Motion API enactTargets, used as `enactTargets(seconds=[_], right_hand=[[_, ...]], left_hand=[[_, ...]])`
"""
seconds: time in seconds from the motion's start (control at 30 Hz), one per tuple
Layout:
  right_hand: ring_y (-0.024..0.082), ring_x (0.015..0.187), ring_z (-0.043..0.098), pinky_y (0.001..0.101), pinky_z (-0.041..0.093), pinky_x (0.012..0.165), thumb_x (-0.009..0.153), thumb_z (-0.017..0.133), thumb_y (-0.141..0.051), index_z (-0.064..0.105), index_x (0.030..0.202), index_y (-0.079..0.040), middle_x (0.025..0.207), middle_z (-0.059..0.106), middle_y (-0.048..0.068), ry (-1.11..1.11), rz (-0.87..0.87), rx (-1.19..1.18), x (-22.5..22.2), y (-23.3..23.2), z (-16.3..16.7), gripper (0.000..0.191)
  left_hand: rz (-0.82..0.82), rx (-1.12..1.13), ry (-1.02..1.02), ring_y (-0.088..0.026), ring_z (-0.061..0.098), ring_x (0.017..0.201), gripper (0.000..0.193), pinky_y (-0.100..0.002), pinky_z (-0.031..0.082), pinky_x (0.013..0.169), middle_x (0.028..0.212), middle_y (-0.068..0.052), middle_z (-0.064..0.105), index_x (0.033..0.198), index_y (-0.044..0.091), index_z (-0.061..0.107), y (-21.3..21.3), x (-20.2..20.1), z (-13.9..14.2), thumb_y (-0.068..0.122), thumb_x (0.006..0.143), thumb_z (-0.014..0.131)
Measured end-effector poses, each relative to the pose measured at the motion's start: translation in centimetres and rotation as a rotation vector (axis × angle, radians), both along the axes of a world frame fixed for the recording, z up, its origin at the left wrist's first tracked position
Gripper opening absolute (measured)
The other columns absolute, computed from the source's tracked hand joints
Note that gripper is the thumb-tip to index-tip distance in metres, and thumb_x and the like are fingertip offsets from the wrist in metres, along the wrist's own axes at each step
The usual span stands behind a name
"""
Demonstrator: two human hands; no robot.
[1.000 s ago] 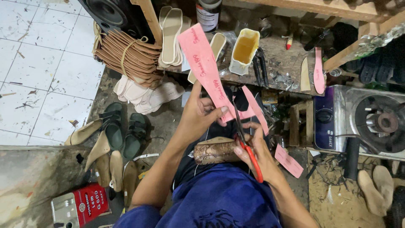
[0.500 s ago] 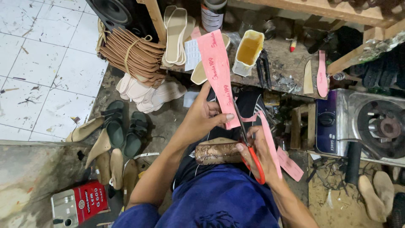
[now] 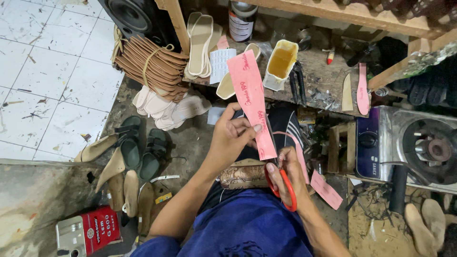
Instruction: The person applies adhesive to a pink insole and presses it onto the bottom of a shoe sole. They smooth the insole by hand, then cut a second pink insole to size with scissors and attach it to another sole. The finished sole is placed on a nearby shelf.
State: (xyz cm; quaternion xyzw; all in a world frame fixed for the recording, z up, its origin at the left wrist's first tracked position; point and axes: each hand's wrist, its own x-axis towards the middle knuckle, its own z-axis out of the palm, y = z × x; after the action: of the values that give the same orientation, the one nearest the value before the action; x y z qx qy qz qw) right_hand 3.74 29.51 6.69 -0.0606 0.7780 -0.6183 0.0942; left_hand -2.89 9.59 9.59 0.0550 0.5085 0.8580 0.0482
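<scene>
Change: pink card strip [image 3: 249, 95] was swung more upright than a second before.
Grip: strip was pinched in left hand [image 3: 232, 138] fingers; red-handled scissors [image 3: 282, 183] were held closed-fisted in right hand [image 3: 288, 173], over the lap.
Technique: steady cuts seemed best made along the marked line.
Setting: cluttered wooden worktop [image 3: 323, 83], stacked insoles [image 3: 154, 64], tiled floor [image 3: 43, 71].

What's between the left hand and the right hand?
Head view: the pink sheet, pinched by the left hand, hangs down to the red scissors in the right hand.
</scene>
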Motion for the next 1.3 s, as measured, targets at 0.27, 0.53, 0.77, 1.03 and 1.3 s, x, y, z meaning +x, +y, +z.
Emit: enactTargets(seconds=[0.27, 0.53, 0.77, 1.03, 1.3], right_hand=[[0.008, 0.048, 0.047, 0.0239, 0.038, 0.043, 0.099, 0.059, -0.023, 0.032, 0.112, -0.009, 0.063, 0.052, 0.000, 0.101, 0.054, -0.064, -0.8, 1.0, -1.0, 0.033], [0.008, 0.050, 0.050, 0.0229, 0.041, 0.045, 0.098, 0.061, -0.027, 0.035, 0.111, -0.009, 0.071, 0.057, 0.003, 0.125, 0.086, -0.103, 0.4, 0.6, -0.1, 0.034], [0.015, 0.108, 0.059, 0.0257, 0.050, 0.076, 0.106, 0.060, -0.021, 0.030, 0.113, -0.009, 0.127, 0.060, 0.013, 0.403, 0.153, -0.140, -0.9, 0.3, -0.4, 0.033], [0.008, 0.074, 0.052, 0.0235, 0.047, 0.063, 0.094, 0.064, -0.007, 0.037, 0.115, -0.008, 0.089, 0.049, 0.003, 0.132, 0.032, -0.149, 0.7, -0.3, -2.5, 0.035], [0.007, 0.069, 0.055, 0.0223, 0.046, 0.060, 0.099, 0.055, -0.013, 0.036, 0.116, -0.007, 0.086, 0.057, 0.004, 0.075, 0.004, -0.061, -0.2, -0.4, -0.1, 0.026]], left_hand=[[-0.096, 0.032, -0.056, -0.016, 0.072, 0.085, 0.046, -0.032, 0.064, 0.068, 0.095, -0.013, 0.072, 0.131, 0.001, 0.044, 1.2, 1.5, 0.3, -0.006, 0.093, 0.070], [0.082, -0.032, 0.019, -0.014, 0.071, 0.087, 0.026, -0.029, 0.064, 0.066, 0.103, -0.011, 0.072, 0.118, -0.003, 0.053, -0.6, 0.1, 2.4, -0.001, 0.096, 0.068], [0.004, -0.021, -0.013, -0.014, 0.071, 0.086, 0.027, -0.029, 0.064, 0.068, 0.101, -0.011, 0.072, 0.118, -0.003, 0.055, 1.3, 1.6, 2.0, -0.001, 0.094, 0.069], [0.173, -0.055, 0.115, -0.010, 0.068, 0.101, 0.029, -0.026, 0.058, 0.092, 0.113, -0.007, 0.073, 0.127, -0.005, 0.064, -0.2, 0.4, 1.7, 0.001, 0.100, 0.068], [0.031, -0.043, 0.061, -0.008, 0.067, 0.099, 0.027, -0.025, 0.057, 0.089, 0.111, -0.005, 0.073, 0.126, -0.006, 0.065, 0.6, 1.2, 0.8, 0.000, 0.100, 0.067]])
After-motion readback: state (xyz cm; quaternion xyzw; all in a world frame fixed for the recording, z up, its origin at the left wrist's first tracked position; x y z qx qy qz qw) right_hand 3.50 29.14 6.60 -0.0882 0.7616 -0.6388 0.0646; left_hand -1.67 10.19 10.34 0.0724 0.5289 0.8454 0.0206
